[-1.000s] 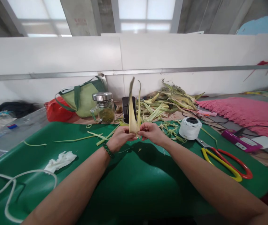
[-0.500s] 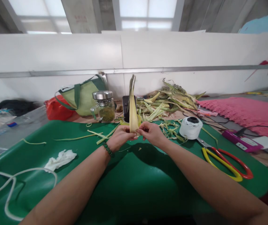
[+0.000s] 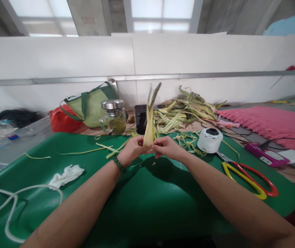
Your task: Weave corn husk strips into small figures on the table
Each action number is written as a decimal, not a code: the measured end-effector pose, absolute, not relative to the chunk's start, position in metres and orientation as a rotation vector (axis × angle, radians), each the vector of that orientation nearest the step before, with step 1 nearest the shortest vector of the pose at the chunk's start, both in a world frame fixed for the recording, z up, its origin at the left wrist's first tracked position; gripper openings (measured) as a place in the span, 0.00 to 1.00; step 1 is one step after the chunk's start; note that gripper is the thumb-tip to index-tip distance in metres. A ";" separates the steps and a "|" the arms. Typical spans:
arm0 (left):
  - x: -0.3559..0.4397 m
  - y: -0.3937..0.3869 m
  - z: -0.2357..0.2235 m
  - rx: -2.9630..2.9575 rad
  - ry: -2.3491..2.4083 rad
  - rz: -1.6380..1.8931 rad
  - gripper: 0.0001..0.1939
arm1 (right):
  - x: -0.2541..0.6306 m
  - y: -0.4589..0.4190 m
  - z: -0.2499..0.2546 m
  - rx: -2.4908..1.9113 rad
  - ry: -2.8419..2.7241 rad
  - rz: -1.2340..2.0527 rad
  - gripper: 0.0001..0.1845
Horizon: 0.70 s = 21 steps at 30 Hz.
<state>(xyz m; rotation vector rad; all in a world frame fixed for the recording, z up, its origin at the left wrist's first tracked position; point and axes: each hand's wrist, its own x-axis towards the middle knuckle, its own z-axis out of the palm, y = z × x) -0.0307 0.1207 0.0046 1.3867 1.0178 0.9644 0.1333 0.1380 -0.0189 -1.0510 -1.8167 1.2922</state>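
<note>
Between my two hands stands a pale yellow-green corn husk (image 3: 149, 129), broad at the bottom with dark, narrow tips pointing up. My left hand (image 3: 134, 150) pinches its lower left edge between thumb and fingers. On the other side, my right hand (image 3: 166, 147) has its fingertips closed on the lower right edge. Both hands are just above the green mat (image 3: 147, 199). Behind the husk, a dark phone (image 3: 140, 119) stands upright, partly covered. Husk strips (image 3: 120, 148) lie on the mat by my left hand, and curled husk scraps (image 3: 187, 142) lie beyond my right wrist.
Scissors (image 3: 248, 179) with red and yellow handles and a white thread spool (image 3: 210, 140) lie at right. A lidded glass jar (image 3: 117, 120), a green bag (image 3: 93, 108) and a husk pile (image 3: 191, 105) line the back. Crumpled tissue (image 3: 67, 176) and a white cable (image 3: 14, 206) occupy the left.
The husk's upper end has swung to the right, and its tips now stand apart. Both hands keep hold of its base in nearly the same place.
</note>
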 end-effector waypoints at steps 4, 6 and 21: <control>-0.029 0.119 0.007 1.373 1.064 0.942 0.14 | 0.136 0.137 -0.014 -1.036 -1.780 1.437 0.12; -0.029 0.118 0.008 1.381 1.116 0.866 0.10 | 0.135 0.137 -0.013 -1.057 -1.748 1.440 0.11; -0.029 0.116 0.008 1.435 1.231 0.717 0.08 | 0.136 0.137 -0.014 -1.066 -1.781 1.487 0.07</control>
